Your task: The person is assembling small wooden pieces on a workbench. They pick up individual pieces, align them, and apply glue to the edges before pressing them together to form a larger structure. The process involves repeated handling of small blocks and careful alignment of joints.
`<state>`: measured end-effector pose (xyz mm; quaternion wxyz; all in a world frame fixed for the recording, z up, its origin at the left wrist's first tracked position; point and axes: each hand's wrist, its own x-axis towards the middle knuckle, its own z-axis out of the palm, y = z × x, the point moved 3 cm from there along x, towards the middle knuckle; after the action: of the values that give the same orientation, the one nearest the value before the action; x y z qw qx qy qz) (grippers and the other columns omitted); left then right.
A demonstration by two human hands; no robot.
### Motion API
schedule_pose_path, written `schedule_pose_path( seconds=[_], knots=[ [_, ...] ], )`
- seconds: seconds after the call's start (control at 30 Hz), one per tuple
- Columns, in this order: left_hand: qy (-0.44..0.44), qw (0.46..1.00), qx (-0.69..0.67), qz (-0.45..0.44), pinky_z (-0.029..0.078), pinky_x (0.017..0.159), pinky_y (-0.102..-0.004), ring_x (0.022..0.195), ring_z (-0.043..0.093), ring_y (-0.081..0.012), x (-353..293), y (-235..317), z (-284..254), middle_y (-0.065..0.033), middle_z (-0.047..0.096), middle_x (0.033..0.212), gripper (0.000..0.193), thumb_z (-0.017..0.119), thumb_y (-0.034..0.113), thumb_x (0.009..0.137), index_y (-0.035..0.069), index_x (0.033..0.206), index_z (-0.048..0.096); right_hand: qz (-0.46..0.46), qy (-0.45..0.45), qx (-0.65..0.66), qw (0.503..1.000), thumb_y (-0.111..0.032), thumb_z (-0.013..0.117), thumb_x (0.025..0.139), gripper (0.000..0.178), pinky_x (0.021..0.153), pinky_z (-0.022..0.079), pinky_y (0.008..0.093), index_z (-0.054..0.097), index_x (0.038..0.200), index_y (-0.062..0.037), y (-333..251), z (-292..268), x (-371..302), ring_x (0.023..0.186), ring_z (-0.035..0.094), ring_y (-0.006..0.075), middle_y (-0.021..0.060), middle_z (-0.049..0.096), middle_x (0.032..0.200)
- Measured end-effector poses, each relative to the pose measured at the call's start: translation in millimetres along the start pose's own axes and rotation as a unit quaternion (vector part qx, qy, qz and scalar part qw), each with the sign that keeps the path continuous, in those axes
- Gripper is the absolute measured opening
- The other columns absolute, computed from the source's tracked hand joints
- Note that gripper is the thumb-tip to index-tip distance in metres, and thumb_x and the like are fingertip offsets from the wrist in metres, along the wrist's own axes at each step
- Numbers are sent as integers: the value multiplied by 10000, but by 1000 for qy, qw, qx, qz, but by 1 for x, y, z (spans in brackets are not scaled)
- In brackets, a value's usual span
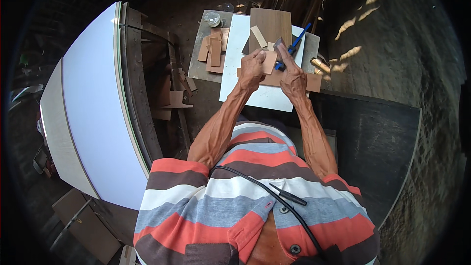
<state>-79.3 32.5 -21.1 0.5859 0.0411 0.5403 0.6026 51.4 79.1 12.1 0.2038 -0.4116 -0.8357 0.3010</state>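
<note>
Centrally, at the white board's [235, 44] right edge: left hand [251, 68] pinches a small tan wood piece [269, 62]; right hand [293, 76], fingers together, grips a blue-handled tool [294, 45] touching it.

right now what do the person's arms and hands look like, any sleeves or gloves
Both the left hand and the right hand are bare: no gloves, rings or watch show. The forearms are bare and lean, with raised veins. Short sleeves end near the elbows, part of a polo shirt striped in coral, grey, white and brown. A black cable crosses the chest.
</note>
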Motion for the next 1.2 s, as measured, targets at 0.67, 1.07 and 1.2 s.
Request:
schedule_pose_path(
  seconds=[0.67,1.07,1.2],
  knots=[
    [3,995,72,73,384,392,-254,498,504,-113,-5,0,10,-36,576,754,359,509,309,993,18,1199,549,167,-71,186,966,52,464,807,694,930,511,326,411,1466,-159,78,-5,13,1165,611,263,114,559,1372],
    [13,998,-23,55,635,577,-285,695,707,-274,4,0,-24,-208,633,971,455,715,-9,816,-62,1156,418,178,7,423,889,-36,310,969,518,856,596,356,372,1480,-91,34,9,-30,1210,539,239,162,465,1397],
    [-34,999,-23,33,622,602,-279,724,718,-265,3,-4,-19,-194,658,980,362,720,15,821,-94,1114,537,139,-54,395,907,-9,318,938,546,904,559,340,400,1470,-102,-3,-1,-21,1162,560,233,143,512,1364]
  ],
)
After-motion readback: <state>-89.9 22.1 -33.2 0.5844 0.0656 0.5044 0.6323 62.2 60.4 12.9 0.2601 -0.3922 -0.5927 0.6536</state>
